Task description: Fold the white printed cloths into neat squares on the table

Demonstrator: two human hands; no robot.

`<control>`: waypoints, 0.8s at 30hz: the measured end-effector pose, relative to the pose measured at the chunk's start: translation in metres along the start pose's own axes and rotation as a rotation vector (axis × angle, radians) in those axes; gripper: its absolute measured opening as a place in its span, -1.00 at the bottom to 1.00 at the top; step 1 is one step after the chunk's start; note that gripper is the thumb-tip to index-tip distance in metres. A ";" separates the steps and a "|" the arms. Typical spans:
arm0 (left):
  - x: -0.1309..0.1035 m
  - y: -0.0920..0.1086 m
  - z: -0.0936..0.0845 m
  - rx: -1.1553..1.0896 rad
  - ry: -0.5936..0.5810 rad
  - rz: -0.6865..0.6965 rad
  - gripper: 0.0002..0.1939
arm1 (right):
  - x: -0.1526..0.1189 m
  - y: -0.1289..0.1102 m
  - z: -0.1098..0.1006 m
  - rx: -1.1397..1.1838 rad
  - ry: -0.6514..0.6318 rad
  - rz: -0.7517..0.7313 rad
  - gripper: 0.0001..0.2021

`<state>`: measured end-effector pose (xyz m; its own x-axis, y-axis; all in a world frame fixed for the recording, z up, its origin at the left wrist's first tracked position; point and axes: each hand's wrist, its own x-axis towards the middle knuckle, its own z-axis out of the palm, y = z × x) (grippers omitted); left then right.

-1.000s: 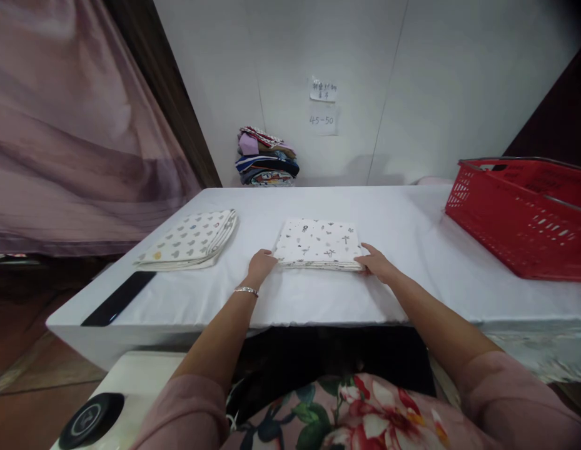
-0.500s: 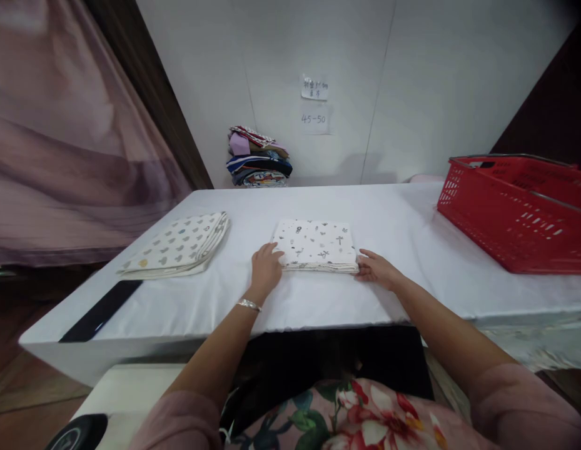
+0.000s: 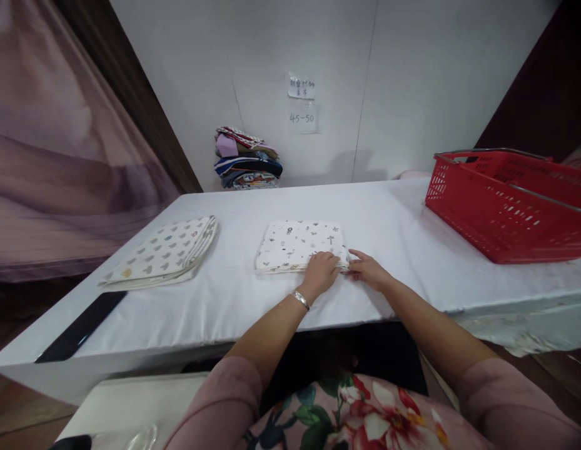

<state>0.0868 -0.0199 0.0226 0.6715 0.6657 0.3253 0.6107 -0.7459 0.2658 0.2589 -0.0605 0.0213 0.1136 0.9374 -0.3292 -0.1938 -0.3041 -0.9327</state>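
Note:
A white cloth (image 3: pixel 294 240) with small dark prints lies folded into a flat rectangle at the middle of the white-covered table (image 3: pixel 234 306). My left hand (image 3: pixel 321 272) rests on its front edge near the right corner, fingers lying over the top layer. Beside the right edge is my right hand (image 3: pixel 368 270), its fingers apart and touching the cloth's corner. Farther left, another folded cloth (image 3: pixel 166 253) with grey prints lies on the table, with nobody touching it.
A red basket (image 3: pixel 501 212) stands on the table's right side. Near the left front edge lies a flat black object (image 3: pixel 84 325). Folded fabrics (image 3: pixel 247 159) are piled against the back wall, left of two paper notes (image 3: pixel 304 119). A pink curtain hangs at the left.
My left hand has moved right, from the cloth's left front corner to near its right one. My right hand stays by the right edge. The whole view has shifted slightly.

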 end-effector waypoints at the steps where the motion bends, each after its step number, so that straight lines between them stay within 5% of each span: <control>1: 0.001 0.000 0.000 -0.004 -0.003 -0.009 -0.81 | 0.001 0.001 0.000 -0.006 0.003 -0.002 -0.27; 6: 0.003 0.003 0.002 -0.012 0.069 -0.122 -0.79 | 0.002 0.003 0.001 -0.038 0.000 -0.019 -0.24; 18: -0.006 0.008 0.008 0.080 -0.011 0.008 -0.77 | -0.006 -0.009 0.011 -0.182 0.067 0.040 -0.24; 24: -0.026 -0.036 -0.019 0.055 0.090 -0.100 -0.74 | -0.002 -0.006 0.013 -0.279 0.095 0.061 -0.21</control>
<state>0.0393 -0.0103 0.0222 0.5675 0.7300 0.3809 0.6960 -0.6724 0.2518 0.2468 -0.0578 0.0294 0.2035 0.8999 -0.3858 0.0704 -0.4064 -0.9110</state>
